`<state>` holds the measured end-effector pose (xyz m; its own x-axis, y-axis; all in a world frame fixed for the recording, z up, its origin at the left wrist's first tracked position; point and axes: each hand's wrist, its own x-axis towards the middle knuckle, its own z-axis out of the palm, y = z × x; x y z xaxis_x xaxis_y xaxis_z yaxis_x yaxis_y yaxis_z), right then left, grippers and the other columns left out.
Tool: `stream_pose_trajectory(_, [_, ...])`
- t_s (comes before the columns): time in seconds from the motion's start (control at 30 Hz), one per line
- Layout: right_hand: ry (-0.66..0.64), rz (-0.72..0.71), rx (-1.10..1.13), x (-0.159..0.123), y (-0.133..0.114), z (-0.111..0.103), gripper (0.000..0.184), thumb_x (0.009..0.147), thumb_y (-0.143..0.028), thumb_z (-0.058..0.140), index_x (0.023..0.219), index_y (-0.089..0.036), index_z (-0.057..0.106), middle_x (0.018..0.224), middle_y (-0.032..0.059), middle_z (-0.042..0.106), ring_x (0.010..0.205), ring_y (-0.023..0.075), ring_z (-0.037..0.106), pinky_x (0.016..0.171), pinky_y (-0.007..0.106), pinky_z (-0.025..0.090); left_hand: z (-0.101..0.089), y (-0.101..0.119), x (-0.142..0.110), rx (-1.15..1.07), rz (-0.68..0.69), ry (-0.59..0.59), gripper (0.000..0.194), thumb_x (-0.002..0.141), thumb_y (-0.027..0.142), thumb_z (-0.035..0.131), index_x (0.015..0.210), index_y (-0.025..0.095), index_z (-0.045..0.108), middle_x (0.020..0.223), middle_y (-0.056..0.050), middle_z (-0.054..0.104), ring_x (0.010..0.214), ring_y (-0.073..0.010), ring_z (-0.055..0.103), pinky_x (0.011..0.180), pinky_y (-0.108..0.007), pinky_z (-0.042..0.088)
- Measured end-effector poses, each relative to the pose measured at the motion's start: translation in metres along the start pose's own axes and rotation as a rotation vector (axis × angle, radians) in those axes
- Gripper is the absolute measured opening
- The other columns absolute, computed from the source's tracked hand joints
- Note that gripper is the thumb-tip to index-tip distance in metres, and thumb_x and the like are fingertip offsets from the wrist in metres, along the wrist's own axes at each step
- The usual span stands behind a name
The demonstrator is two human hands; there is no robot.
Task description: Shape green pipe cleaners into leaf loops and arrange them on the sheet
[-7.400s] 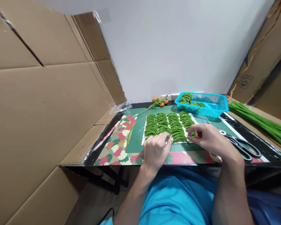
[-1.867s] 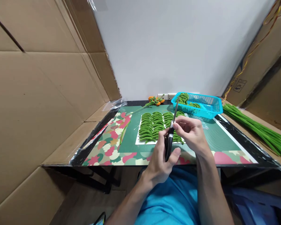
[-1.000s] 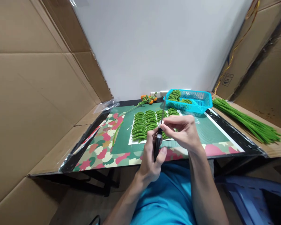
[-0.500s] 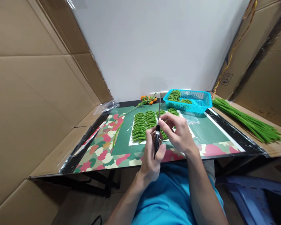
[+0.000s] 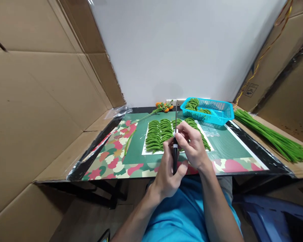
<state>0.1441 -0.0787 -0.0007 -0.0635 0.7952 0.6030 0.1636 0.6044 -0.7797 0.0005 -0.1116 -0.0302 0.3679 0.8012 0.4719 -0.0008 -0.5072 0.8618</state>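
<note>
A thin, long-bladed knife (image 5: 175, 151) with a black handle and a white band stands upright, seen nearly edge-on. My left hand (image 5: 168, 171) is closed around its handle, thumb along the near side. My right hand (image 5: 190, 143) has thumb and fingers pinched together at the base of the blade. Beyond them lies a white sheet (image 5: 146, 150) bearing rows of curved, fuzzy green pieces (image 5: 153, 136), partly covered by my hands.
A blue plastic basket (image 5: 221, 116) with more green pieces stands at the back right. Long green stems (image 5: 272, 136) lie beside it. Orange flowers (image 5: 164, 107) on a green stem lie at the back. A green mat (image 5: 133, 154) covers the table.
The view has shifted slightly, so the table appears a little further right. Both hands keep the same hold on the knife, and nothing else has visibly moved.
</note>
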Motion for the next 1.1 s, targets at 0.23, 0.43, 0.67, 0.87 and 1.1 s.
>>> stream_pose_trajectory(0.23, [0.004,0.011,-0.023,0.001,0.002,0.005,0.033,0.104,-0.044,0.054,0.080,-0.025,0.043,0.074,-0.0033,0.042,0.063,0.0146,0.040,0.058,0.029,0.033,0.000,-0.007,-0.001,-0.035,0.044,0.008,0.057,0.098,0.027,0.057,0.152,0.028,0.039,0.136,-0.011,0.060,0.121,-0.0302,0.064,0.102,-0.048,0.056])
stream_pose_trajectory(0.43, [-0.026,0.047,0.036,0.003,0.003,0.007,0.034,0.104,-0.042,0.054,0.078,-0.025,0.041,0.070,-0.0046,0.040,0.061,0.0138,0.038,0.058,0.029,0.031,0.001,-0.011,-0.002,0.042,-0.020,0.058,0.065,0.085,0.015,0.061,0.146,0.025,0.042,0.110,-0.005,0.060,0.090,-0.0212,0.059,0.080,-0.037,0.056])
stream_pose_trajectory(0.67, [-0.028,0.051,0.022,0.004,0.001,0.005,0.038,0.103,-0.039,0.055,0.074,-0.024,0.036,0.067,-0.0054,0.036,0.060,0.0134,0.035,0.057,0.029,0.028,0.002,-0.011,-0.002,0.046,-0.042,0.071,0.062,0.079,0.011,0.060,0.137,0.024,0.046,0.109,-0.004,0.057,0.086,-0.0189,0.055,0.077,-0.034,0.051])
stream_pose_trajectory(0.87, [-0.037,0.006,-0.079,0.004,-0.001,-0.002,0.038,0.101,-0.035,0.057,0.071,-0.024,0.036,0.065,-0.0061,0.034,0.059,0.0124,0.031,0.057,0.028,0.026,0.002,-0.010,-0.001,0.008,-0.028,0.051,0.070,0.074,0.005,0.060,0.140,0.025,0.045,0.091,0.002,0.048,0.075,-0.0152,0.046,0.066,-0.027,0.045])
stream_pose_trajectory(1.1, [0.025,-0.243,-0.375,-0.002,-0.025,-0.002,0.039,0.099,-0.018,0.053,0.065,-0.022,0.034,0.059,-0.0064,0.036,0.052,0.0095,0.031,0.056,0.029,0.023,-0.006,-0.010,0.002,-0.149,-0.043,0.059,0.065,0.077,0.013,0.069,0.140,0.025,0.054,0.115,-0.006,0.064,0.104,-0.0261,0.063,0.091,-0.037,0.055])
